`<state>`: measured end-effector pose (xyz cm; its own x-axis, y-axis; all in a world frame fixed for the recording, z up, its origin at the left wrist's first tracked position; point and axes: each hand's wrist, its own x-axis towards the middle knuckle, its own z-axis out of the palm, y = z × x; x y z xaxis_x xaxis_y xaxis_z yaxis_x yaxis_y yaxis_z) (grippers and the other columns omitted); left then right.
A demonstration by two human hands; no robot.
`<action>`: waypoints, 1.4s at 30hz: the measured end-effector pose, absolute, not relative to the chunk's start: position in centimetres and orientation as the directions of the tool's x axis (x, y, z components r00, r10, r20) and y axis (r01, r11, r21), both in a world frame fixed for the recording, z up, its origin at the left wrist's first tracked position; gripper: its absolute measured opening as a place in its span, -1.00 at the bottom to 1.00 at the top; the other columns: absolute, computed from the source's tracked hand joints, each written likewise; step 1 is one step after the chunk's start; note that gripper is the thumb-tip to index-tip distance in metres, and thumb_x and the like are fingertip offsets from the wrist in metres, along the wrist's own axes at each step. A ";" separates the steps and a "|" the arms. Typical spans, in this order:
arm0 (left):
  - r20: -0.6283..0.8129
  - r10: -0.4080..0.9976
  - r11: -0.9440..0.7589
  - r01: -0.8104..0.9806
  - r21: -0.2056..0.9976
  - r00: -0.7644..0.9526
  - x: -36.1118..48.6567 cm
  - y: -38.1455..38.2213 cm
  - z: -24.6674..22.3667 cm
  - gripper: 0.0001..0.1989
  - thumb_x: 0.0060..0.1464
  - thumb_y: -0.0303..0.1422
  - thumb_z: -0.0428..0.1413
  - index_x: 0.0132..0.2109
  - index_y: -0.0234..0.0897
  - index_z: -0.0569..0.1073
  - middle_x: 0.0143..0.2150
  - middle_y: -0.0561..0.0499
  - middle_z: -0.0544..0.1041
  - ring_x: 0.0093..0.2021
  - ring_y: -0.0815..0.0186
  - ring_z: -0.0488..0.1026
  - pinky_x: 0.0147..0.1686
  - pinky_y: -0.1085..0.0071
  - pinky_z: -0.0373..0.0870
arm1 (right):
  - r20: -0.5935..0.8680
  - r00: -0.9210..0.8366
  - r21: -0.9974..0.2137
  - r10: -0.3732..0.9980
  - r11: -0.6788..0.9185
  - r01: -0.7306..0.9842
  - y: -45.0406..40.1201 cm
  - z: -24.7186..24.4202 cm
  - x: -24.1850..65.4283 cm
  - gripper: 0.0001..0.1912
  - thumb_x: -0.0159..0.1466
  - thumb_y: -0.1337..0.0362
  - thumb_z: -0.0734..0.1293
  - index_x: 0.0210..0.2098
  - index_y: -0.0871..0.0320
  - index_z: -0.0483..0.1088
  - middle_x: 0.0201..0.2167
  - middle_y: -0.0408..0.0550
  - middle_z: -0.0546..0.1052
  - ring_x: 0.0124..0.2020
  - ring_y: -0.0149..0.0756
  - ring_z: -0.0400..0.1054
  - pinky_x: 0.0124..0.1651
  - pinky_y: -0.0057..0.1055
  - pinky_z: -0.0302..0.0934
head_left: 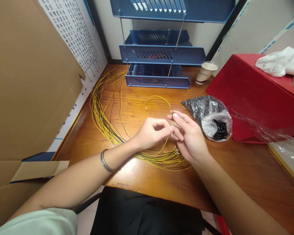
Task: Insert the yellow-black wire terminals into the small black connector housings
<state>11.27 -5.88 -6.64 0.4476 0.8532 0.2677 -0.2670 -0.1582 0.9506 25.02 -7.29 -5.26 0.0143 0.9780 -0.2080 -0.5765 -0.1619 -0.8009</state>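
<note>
My left hand (155, 133) is closed, thumb and forefinger pinching a thin yellow and dark wire (165, 99). Above it, my right hand (192, 138) pinches the same wire between thumb and fingertip, at a small black piece that is mostly covered. From there the free end of the wire arcs up and to the left, ending in a tiny pale tip over the table. Below and behind both hands lies a big loose bundle of yellow and dark wires (98, 111), curving round to several small metallic tips near my right wrist.
Right of my hands lies a clear plastic bag (203, 109) of small black pieces, its mouth open. Behind are a blue tiered tray rack (159, 81) and a paper cup (205, 72). A red box (254, 101) stands right, a cardboard sheet (31, 81) left, on the wooden table (137, 178).
</note>
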 end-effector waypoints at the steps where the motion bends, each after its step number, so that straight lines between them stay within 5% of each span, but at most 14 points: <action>1: 0.267 0.851 -0.164 -0.253 0.953 0.452 11.2 -5.9 -6.7 -0.60 0.19 -0.17 0.28 -0.49 -0.37 0.52 -0.50 0.00 0.59 -0.46 0.43 0.51 -0.30 0.49 0.50 | -0.211 0.016 -0.801 0.977 -0.163 -0.575 -7.2 -5.2 25.0 -0.68 0.00 0.25 0.67 -0.28 0.18 0.63 -0.31 -0.17 0.67 -0.76 -0.77 0.08 -0.66 -0.68 0.05; 13: 0.170 0.836 -0.114 -0.137 0.984 0.523 11.1 -6.1 -6.3 -0.73 0.10 -0.32 0.27 -0.51 -0.34 0.50 -0.52 0.04 0.53 -0.42 0.42 0.49 -0.34 0.51 0.45 | -0.214 0.028 -0.813 0.976 -0.162 -0.559 -7.0 -5.1 25.3 -0.64 -0.02 0.24 0.67 -0.26 0.19 0.62 -0.25 -0.13 0.68 -0.76 -0.76 0.06 -0.69 -0.66 0.01; 21: 0.164 0.879 -0.143 -0.082 0.986 0.447 11.5 -6.0 -6.9 -0.44 0.28 0.00 0.15 -0.55 -0.32 0.42 -0.63 0.09 0.38 -0.56 0.48 0.28 -0.44 0.50 0.30 | -0.228 0.007 -0.797 0.974 -0.182 -0.576 -6.8 -4.8 25.3 -0.64 -0.03 0.26 0.67 -0.26 0.19 0.63 -0.32 -0.17 0.68 -0.77 -0.77 0.06 -0.69 -0.68 0.00; 26: 0.210 0.894 -0.169 -0.136 0.976 0.396 11.6 -5.8 -6.8 -0.44 0.28 0.04 0.15 -0.51 -0.32 0.44 -0.64 0.13 0.30 -0.58 0.48 0.21 -0.48 0.48 0.22 | -0.217 -0.029 -0.822 0.976 -0.199 -0.533 -7.0 -4.9 25.2 -0.69 0.01 0.26 0.65 -0.27 0.20 0.63 -0.34 -0.11 0.69 -0.76 -0.78 0.04 -0.70 -0.70 -0.03; 29: 0.211 0.888 -0.174 -0.125 0.977 0.408 11.4 -5.8 -6.9 -0.47 0.27 0.02 0.16 -0.47 -0.33 0.46 -0.60 0.12 0.34 -0.55 0.48 0.24 -0.47 0.48 0.21 | -0.120 0.053 -0.884 0.991 -0.082 -0.460 -7.1 -5.2 25.2 -0.76 0.06 0.27 0.63 -0.28 0.16 0.63 -0.34 -0.10 0.70 -0.74 -0.75 0.08 -0.63 -0.69 0.16; 33: 0.244 0.885 -0.203 -0.143 0.969 0.396 11.4 -5.8 -7.1 -0.50 0.25 0.02 0.18 -0.43 -0.34 0.48 -0.55 0.11 0.39 -0.47 0.47 0.30 -0.37 0.48 0.27 | 0.116 0.139 -0.956 0.983 0.149 -0.252 -7.2 -5.6 25.4 -0.80 0.15 0.23 0.58 -0.23 0.08 0.65 -0.33 -0.08 0.70 -0.50 -0.48 0.50 -0.40 -0.55 0.48; 42: 0.272 0.896 -0.204 -0.217 0.955 0.352 11.9 -5.7 -7.8 -0.54 0.23 0.01 0.22 -0.36 -0.33 0.49 -0.49 0.10 0.43 -0.43 0.46 0.32 -0.34 0.47 0.30 | 0.402 0.163 -0.915 0.901 0.399 0.053 -7.4 -5.6 25.5 -0.85 0.23 0.29 0.50 -0.18 0.10 0.64 -0.29 -0.05 0.71 -0.44 -0.37 0.59 -0.34 -0.44 0.55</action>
